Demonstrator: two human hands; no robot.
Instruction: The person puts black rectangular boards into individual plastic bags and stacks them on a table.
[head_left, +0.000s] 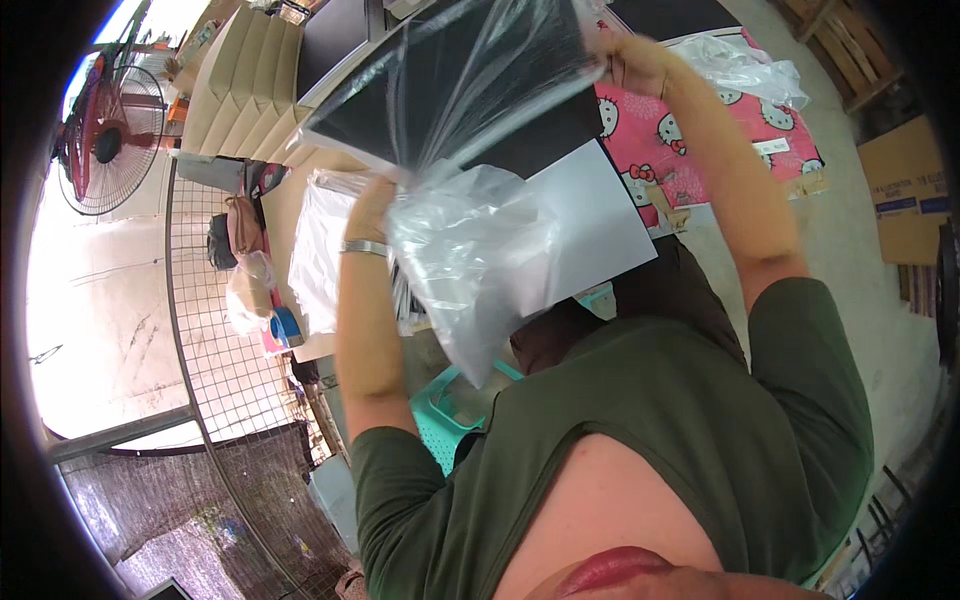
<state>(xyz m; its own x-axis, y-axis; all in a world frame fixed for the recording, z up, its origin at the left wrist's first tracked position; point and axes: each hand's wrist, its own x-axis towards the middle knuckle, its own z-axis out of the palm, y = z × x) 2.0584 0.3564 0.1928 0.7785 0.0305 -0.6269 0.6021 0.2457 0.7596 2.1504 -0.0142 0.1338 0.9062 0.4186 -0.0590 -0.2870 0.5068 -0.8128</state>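
Observation:
A clear plastic bag hangs bunched and creased in front of me, its upper part stretched over a black board with a pale edge. My left hand, with a silver band at the wrist, is closed on the gathered plastic; the bag partly hides its fingers. At the board's right edge, my right hand has its fingers curled on the stretched plastic. Whether they also grip the board is hidden. Beneath the bag, a white sheet juts over the table's near edge towards my lap.
Right of the boards lies a pink patterned cover with crumpled clear plastic on it. More plastic wrapping lies left. Around stand a fan, beige stacked pieces, a cardboard box and a teal stool.

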